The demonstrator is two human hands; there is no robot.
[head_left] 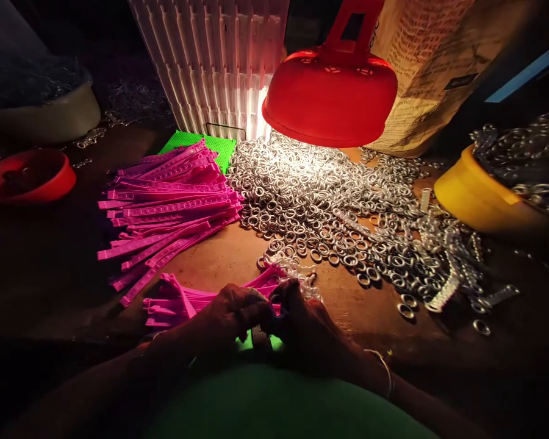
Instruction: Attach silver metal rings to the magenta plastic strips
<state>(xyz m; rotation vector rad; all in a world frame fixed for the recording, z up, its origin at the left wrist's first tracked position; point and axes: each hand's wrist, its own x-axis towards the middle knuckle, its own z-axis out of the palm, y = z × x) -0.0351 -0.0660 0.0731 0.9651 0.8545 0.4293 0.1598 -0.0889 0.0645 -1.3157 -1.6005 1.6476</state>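
Two hands, left hand (231,314) and right hand (302,323), meeting at near edge of surface (229,256), fingers pressed together pinching a pink plastic strap (265,286) beside loose metal rings (320,207); strap probably light, thin, bendy, best pinched near its end; rings small, hard, likely slippery.

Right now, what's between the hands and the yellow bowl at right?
Head view: loose metal rings strewn over the table fill the stretch from the hands to the yellow bowl.
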